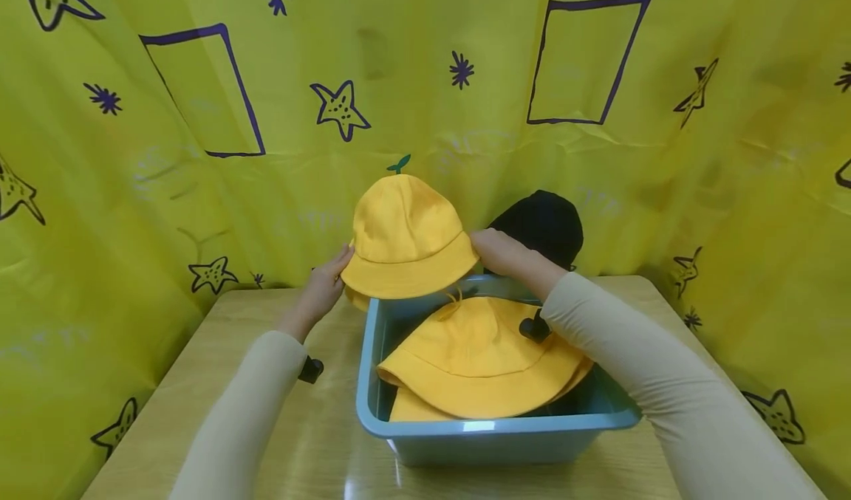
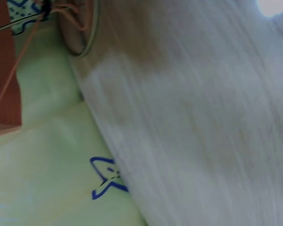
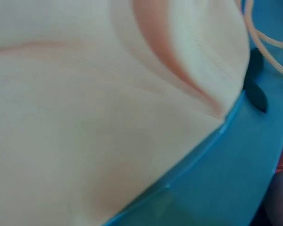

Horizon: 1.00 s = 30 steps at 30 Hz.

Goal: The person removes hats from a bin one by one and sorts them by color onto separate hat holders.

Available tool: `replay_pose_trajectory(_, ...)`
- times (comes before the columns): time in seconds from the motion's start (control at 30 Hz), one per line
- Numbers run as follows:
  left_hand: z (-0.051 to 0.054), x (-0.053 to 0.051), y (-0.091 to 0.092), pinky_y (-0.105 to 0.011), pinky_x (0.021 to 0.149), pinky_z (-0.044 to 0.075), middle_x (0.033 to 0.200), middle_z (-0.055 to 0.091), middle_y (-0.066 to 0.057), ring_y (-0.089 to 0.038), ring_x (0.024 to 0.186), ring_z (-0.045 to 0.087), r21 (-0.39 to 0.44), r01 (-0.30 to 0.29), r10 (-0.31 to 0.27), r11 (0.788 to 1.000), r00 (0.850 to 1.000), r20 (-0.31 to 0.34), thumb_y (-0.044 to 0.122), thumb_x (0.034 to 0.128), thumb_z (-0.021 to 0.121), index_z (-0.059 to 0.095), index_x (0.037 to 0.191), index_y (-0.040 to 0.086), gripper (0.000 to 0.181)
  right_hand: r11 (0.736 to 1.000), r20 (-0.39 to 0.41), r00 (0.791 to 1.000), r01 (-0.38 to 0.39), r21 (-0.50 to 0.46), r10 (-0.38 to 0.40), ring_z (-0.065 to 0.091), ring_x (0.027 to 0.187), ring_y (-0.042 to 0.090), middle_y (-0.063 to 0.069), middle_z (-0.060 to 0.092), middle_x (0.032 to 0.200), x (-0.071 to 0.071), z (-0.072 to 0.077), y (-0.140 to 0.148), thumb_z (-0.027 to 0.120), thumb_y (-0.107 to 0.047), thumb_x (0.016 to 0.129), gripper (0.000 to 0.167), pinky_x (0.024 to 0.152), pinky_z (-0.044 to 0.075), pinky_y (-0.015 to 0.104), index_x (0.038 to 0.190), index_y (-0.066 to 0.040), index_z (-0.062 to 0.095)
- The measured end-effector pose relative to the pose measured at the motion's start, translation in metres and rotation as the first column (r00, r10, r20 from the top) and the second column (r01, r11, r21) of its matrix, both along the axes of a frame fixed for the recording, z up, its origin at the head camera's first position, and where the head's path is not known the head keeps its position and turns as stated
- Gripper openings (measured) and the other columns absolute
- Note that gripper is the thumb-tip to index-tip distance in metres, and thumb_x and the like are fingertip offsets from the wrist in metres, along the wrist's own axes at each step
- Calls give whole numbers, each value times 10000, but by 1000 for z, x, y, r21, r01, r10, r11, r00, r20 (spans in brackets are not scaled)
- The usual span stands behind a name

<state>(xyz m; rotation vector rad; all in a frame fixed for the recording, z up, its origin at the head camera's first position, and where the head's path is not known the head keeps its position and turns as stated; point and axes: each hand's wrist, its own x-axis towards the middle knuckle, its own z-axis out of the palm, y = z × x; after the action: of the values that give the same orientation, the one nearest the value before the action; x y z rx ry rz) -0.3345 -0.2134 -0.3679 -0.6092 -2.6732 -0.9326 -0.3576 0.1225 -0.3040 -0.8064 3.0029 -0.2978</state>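
Observation:
A yellow bucket hat (image 1: 405, 227) with a small green sprout on its crown is held above the far left part of the blue bin. My left hand (image 1: 321, 287) grips its brim at the left. At the right side of the brim is my right hand (image 1: 497, 250), its fingers curled and partly hidden. Several more yellow hats (image 1: 475, 352) lie piled in the blue bin (image 1: 495, 427), and cloth of the pile (image 3: 85, 117) fills much of the right wrist view. A thin elastic cord (image 3: 264, 47) and a green leaf piece (image 3: 257, 96) show beside it.
Behind the bin, partly covered by my right forearm, stands a black rounded cap-like thing (image 1: 541, 227). The bin is on a wooden table (image 1: 319, 426). A yellow curtain (image 1: 399, 42) with drawn stars hangs close behind the table and along both sides.

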Motion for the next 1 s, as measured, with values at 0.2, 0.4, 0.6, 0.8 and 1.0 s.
replay_pose_trajectory(0.2,-17,4,0,-510,1092,289,1490,322,-166,-341,1374,308,32,-23,19,999,992,123,146,1023,404,383,1443,80,426,997,39,998,-43,59,41,504,652,202,67,540,755,-1,-9,-4,443,19,940,173,572,394,277,833,-84,532)
replay_pose_trajectory(0.4,-15,5,-1,-530,1055,338,1466,353,-190,-378,1334,362,26,-14,10,1000,988,157,147,1015,430,388,1437,69,431,995,42,998,-43,86,39,514,667,200,56,546,751,0,-7,-2,452,18,938,195,583,399,285,809,-107,529)
replay_pose_trajectory(0.6,-2,11,-2,-514,963,445,1389,448,-251,-420,1220,488,-10,58,-56,998,987,150,75,989,458,364,1439,17,463,987,28,998,-54,154,50,497,662,201,66,531,751,2,2,1,457,-2,940,212,581,395,288,761,-107,498)
replay_pose_trajectory(0.8,11,19,-5,-514,920,461,1427,430,-196,-409,1182,516,-24,61,-52,998,960,274,193,959,490,306,1480,110,559,985,72,997,-49,167,38,439,623,179,36,432,685,10,16,2,456,-22,937,204,560,339,272,750,-95,491)
replay_pose_trajectory(1.0,22,35,-8,-552,922,445,1443,428,-144,-424,1159,529,-89,23,-1,996,970,241,441,941,519,372,1458,182,597,981,100,993,-85,175,68,395,597,156,8,388,656,20,29,3,488,-12,918,158,549,303,259,783,-83,531)
